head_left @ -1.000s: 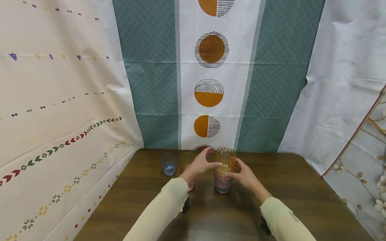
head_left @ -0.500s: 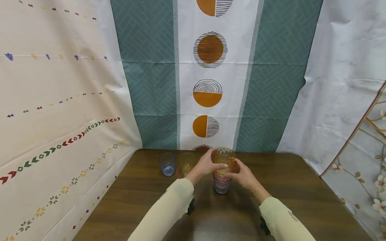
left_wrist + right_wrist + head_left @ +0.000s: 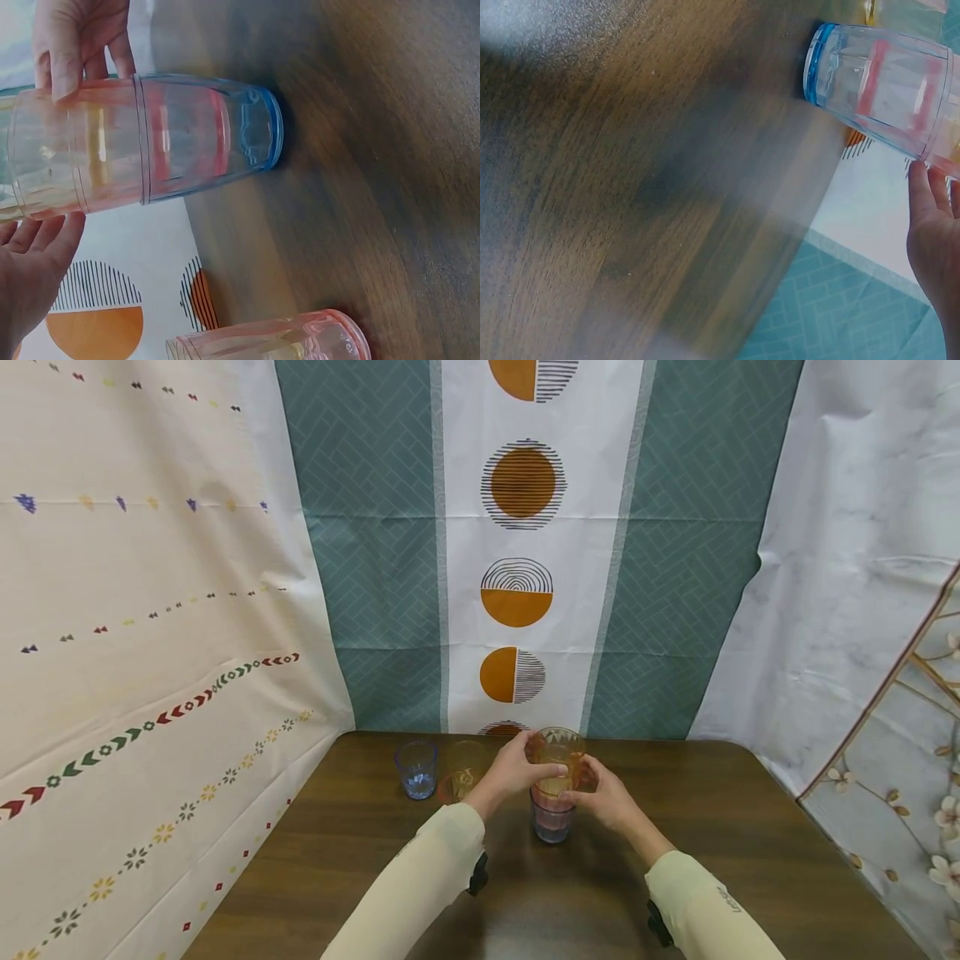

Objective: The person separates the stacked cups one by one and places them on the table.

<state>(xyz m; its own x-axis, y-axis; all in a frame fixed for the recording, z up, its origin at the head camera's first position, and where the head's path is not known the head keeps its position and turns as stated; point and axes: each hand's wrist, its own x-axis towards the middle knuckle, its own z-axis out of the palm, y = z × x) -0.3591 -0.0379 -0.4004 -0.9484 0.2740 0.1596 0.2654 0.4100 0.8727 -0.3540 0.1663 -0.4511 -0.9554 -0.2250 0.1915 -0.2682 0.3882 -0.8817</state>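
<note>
A tall stack of nested clear tumblers stands upright on the table. The blue tumbler is lowest, with pink above it and yellow on top; how many are nested is hard to tell. My left hand grips the stack's upper left side, thumb across the front of the yellow part. Lower on the opposite side, my right hand holds it near the pink part, thumb in front. Fingers behind the stack are partly hidden.
Left of the stack, a blue tumbler stands near the table's back edge. Beside it is a pink tumbler with a yellow one nested in it, partly behind my left arm. Patterned cloths hang behind the brown table.
My left hand has moved right and closed around the stack's upper part. My right hand has kept its place. Over the last half second almost nothing differs.
</note>
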